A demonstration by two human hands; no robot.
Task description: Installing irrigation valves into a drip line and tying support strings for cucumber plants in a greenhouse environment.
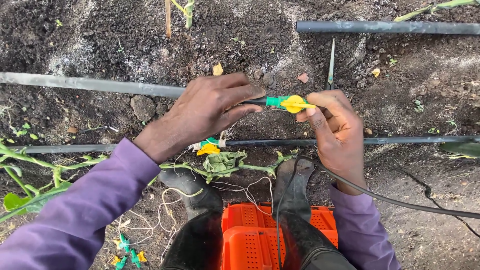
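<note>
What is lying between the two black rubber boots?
In the head view, an orange plastic crate sits between the black boots, and a thin black tube hangs over it.

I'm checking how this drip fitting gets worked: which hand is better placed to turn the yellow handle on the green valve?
Probably the right hand: its fingertips already pinch the yellow plastic valve handle. The left hand is wrapped around the black pipe end, steadying the green plastic valve body.
</note>
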